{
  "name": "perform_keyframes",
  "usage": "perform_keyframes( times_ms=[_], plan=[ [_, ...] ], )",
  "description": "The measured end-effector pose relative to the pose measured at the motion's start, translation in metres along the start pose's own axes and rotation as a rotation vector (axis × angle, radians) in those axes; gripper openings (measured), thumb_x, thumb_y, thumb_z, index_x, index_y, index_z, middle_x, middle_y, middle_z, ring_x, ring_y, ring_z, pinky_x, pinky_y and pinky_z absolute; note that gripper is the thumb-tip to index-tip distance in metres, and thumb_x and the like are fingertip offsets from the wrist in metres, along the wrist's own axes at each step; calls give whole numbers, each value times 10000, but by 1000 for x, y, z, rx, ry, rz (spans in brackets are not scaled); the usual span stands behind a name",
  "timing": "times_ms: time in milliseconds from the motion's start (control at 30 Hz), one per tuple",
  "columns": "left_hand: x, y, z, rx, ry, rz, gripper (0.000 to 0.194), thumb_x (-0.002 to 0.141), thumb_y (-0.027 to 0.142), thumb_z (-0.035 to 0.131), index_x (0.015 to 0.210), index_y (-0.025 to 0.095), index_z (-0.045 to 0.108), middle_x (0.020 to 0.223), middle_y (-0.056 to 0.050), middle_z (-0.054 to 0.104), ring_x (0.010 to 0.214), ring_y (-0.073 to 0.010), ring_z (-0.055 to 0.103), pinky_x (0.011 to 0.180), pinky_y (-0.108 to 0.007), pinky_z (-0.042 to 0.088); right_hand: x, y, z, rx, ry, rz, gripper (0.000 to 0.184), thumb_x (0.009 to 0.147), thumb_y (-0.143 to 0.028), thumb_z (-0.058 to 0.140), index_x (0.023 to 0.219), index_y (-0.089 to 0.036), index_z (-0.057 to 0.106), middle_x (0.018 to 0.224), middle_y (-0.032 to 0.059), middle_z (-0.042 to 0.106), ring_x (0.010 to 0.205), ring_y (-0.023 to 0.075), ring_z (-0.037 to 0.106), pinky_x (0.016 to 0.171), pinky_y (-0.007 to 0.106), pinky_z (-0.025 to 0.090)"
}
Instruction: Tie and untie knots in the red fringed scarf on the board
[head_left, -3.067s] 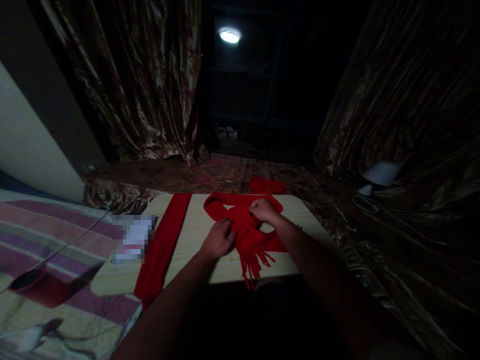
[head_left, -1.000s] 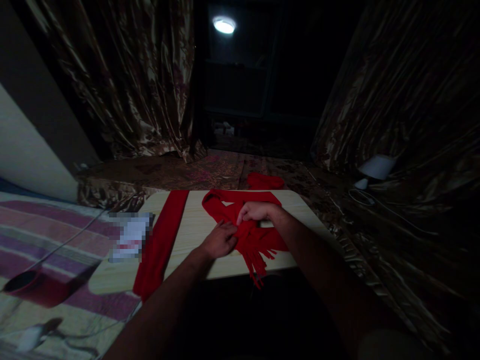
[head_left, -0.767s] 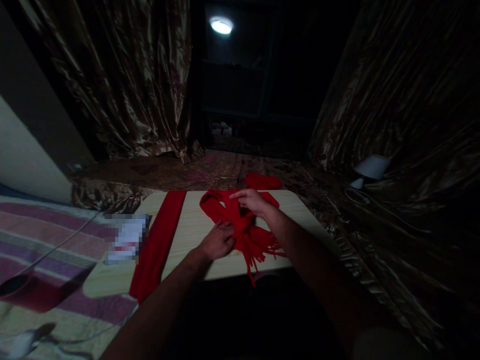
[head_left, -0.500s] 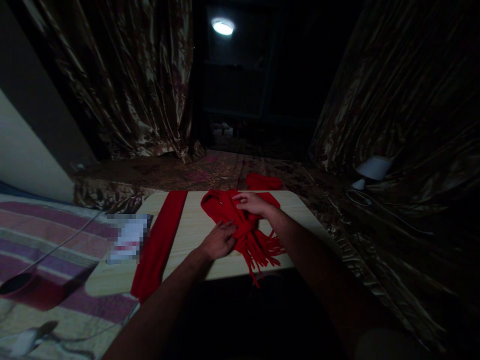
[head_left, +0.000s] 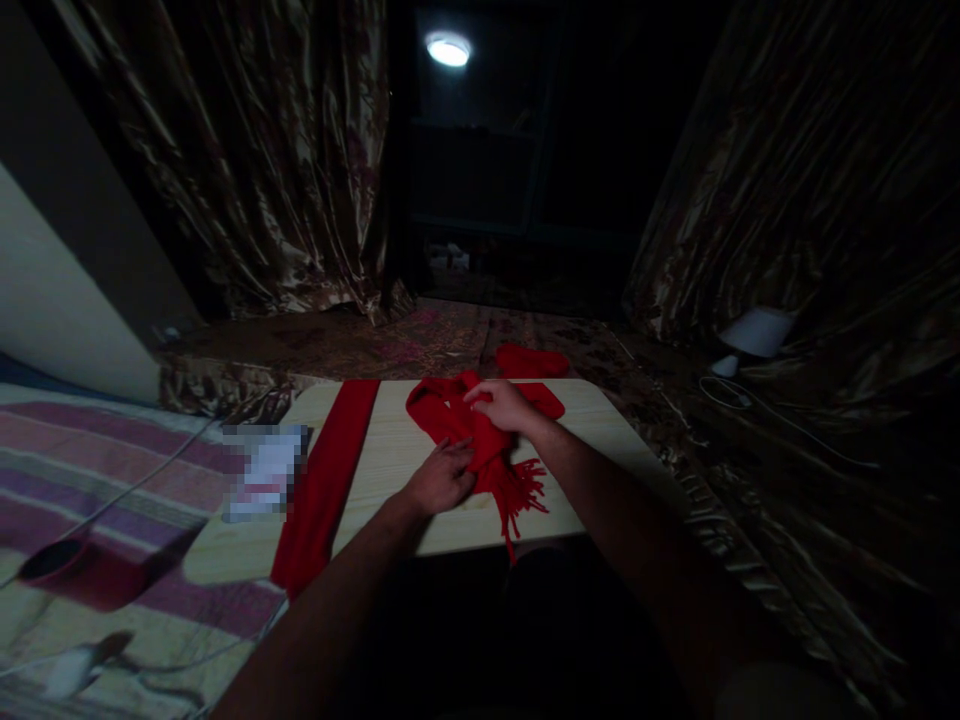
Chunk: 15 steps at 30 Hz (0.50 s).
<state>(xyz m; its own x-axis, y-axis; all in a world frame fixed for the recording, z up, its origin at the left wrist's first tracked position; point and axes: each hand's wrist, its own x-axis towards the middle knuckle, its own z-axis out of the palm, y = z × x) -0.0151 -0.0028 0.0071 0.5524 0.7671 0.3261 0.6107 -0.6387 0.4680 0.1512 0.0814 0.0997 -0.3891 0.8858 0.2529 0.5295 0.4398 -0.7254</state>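
Room: dim; patterned curtains (head_left: 300, 170) flank a dark window (head_left: 480, 170), and a small lamp (head_left: 759, 330) stands far right.
Tabletop: pale wooden table (head_left: 390, 440), rounded corners, striped bedding (head_left: 172, 430) along its left.
Red scarf (head_left: 491, 440): on the table right of the middle, looped at the far side, bunched between the hands, its fringe (head_left: 529, 485) toward the near edge.
Left hand (head_left: 444, 478): fingers apart, laid on the bunch's left side, not wrapped around it.
Right hand (head_left: 501, 405): fingers curled at the upper fold; too dark to tell whether they pinch cloth.
Feel of the cloth: probably light, soft and limp, with little slip and nothing to break; loose strands could tangle.
Where to hold: the thick crossing looks surest; single fringe strands look a poor grip.
Edges: the longest strand seems to dip over the near edge; the far loop lies close to the far one.
Sideways room: pale wood shows leftward up to a red strip (head_left: 328, 490); more shows rightward, partly under the right forearm.
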Motion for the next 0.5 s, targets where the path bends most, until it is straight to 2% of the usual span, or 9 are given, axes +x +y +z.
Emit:
perform_keyframes(
  times_ms=[100,200,267,333,400,467,500],
  plan=[
    [0,-1,1,-9,10,23,456,852,197,494,1263,281,672,1351,-29,657,1418,-274,431,1218,-530,214,12,12,-7,236,263,56,264,815,-122,588,1011,-184,754,897,18,759,731,139,667,737,264,543],
    [0,-1,0,-33,19,47,442,872,211,500,1271,300,669,1361,-15,650,1421,-267,427,1214,-511,239,24,15,-22,426,557,87,314,847,-171,555,1124,-172,700,972,51,748,788,152,684,742,275,561],
    [0,-1,0,-48,19,48,433,871,203,508,1257,300,678,1353,-18,655,1419,-269,429,1214,-507,241,30,12,-35,482,684,108,378,881,-193,511,1235,-159,638,1054,84,731,829,151,690,768,274,565],
    [0,-2,0,-54,12,31,449,853,179,516,1253,302,680,1338,-21,665,1417,-277,432,1217,-521,227,32,8,-46,480,743,106,489,907,-200,467,1391,-162,522,1198,120,686,871,139,690,788,259,562],
    [0,-2,0,-47,-1,8,473,836,162,522,1260,300,677,1335,-25,667,1418,-291,431,1216,-544,211,28,5,-52,423,747,69,661,886,-190,497,1530,-195,352,1325,135,617,929,131,682,791,235,552],
    [0,-2,1,-38,-9,-5,473,830,163,527,1259,292,678,1339,-34,664,1417,-303,430,1211,-556,214,20,4,-53,369,655,44,859,823,-173,582,1596,-235,210,1293,115,632,900,128,674,746,217,547],
    [0,-2,0,-35,-8,-4,469,828,162,528,1253,285,681,1337,-39,665,1415,-307,430,1208,-558,219,14,4,-51,362,567,51,929,789,-164,620,1605,-247,185,1197,90,674,834,125,669,703,211,543]
  ],
)
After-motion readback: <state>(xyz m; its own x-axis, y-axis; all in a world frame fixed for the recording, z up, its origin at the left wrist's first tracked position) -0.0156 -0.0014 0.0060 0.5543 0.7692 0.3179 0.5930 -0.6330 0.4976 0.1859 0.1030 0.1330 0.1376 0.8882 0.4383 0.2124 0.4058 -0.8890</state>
